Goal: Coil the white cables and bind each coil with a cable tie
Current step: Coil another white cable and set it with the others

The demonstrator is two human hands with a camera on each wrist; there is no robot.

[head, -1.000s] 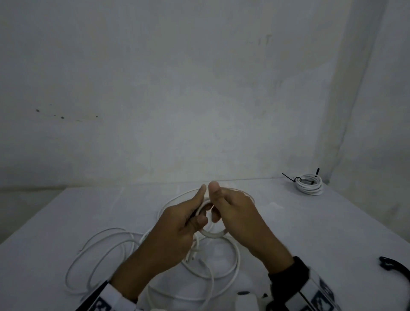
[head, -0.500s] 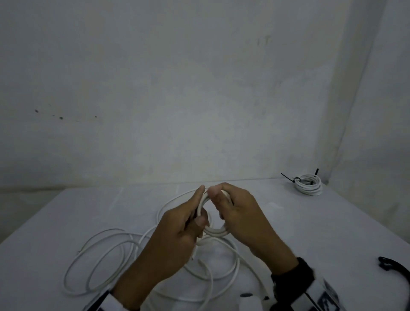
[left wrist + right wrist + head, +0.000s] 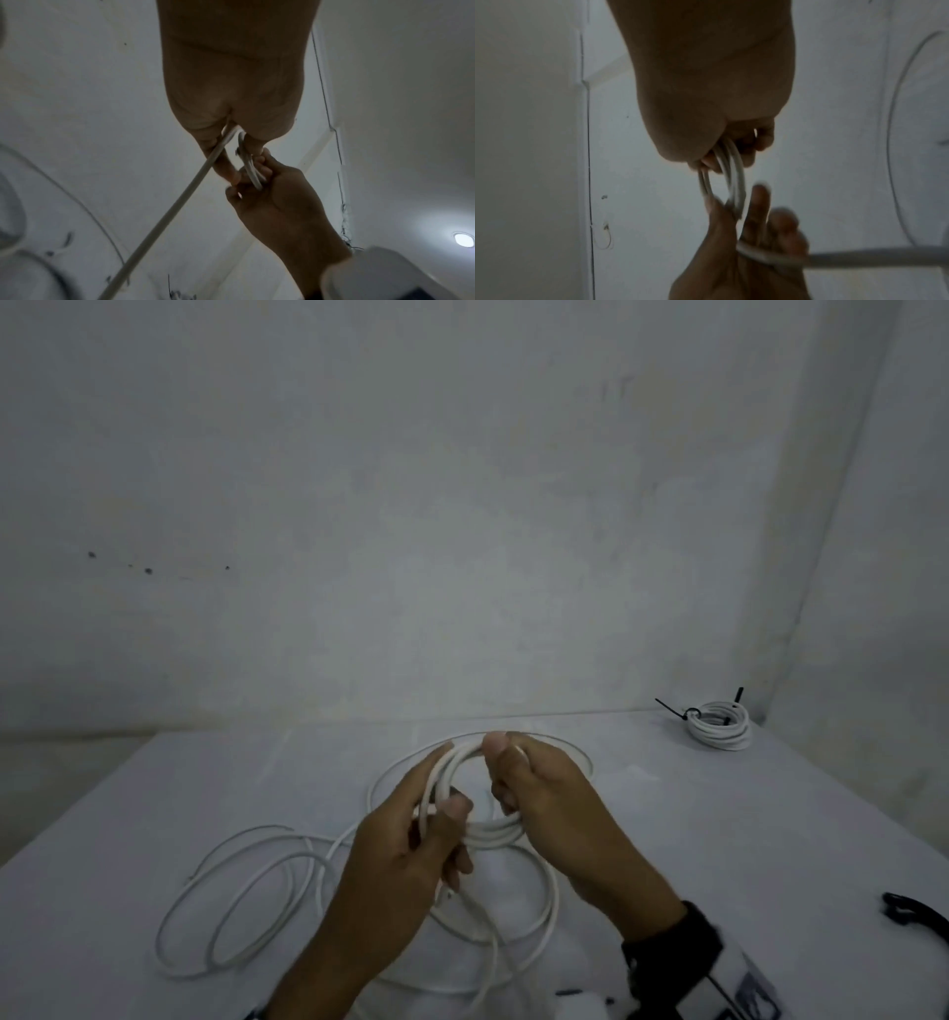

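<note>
At the bottom edge of the head view a black sleeve (image 3: 667, 947) covered the right wrist, and a dark curved object (image 3: 919, 916) lay at the lower right edge of the table (image 3: 719, 839); what it was could not be told. Just above, at lower centre, both hands held a small coil (image 3: 482, 834) raised off the table. The left hand (image 3: 405, 855) pinched the coil's left side between thumb and curled fingers, and the left wrist view showed a loose length of cable (image 3: 164, 215) running out of that grip toward the lower left. The right hand (image 3: 544, 803) had its fingers curled round the coil's right side, thumb up at the top, and the right wrist view showed the strands passing between its fingertips (image 3: 762, 142). The rest of the cable (image 3: 241, 906) lay in loose loops on the table, at lower left and under the hands. Farther back, at right of the frame near the wall corner, a finished coil (image 3: 721, 726) rested on the table, bound with a black tie (image 3: 688, 713).
</note>
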